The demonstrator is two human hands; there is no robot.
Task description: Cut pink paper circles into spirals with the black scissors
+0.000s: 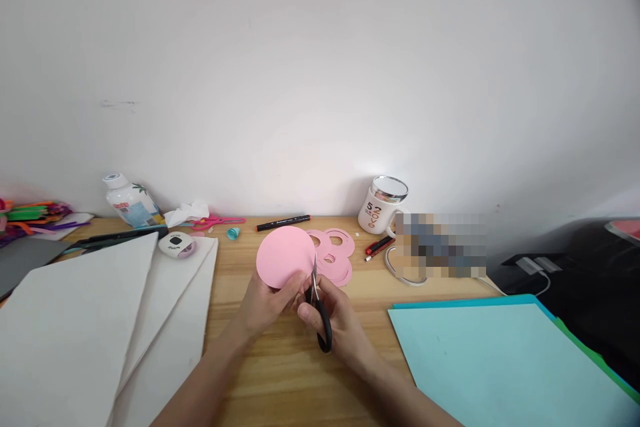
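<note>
A round pink paper disc (286, 257) is pinched at its lower edge by my left hand (270, 303), thumb on top. My right hand (337, 320) grips black-handled scissors (324, 327), their blades pointing up along the disc's right edge. Whether the blades bite into the paper I cannot tell. Just behind the disc, pink paper cut-outs (343, 270) with round holes lie on the wooden table (265, 373), partly hidden by the disc and my right hand.
Behind lie a black marker (283, 223), pink scissors (220, 221) and a teal cap (233, 233). A white mug (383, 207) stands right of them, near red-black pens (380, 245). White boards (65, 320) cover the left; light-blue sheets (490, 353) lie right. A white bottle (130, 200) leans by the wall.
</note>
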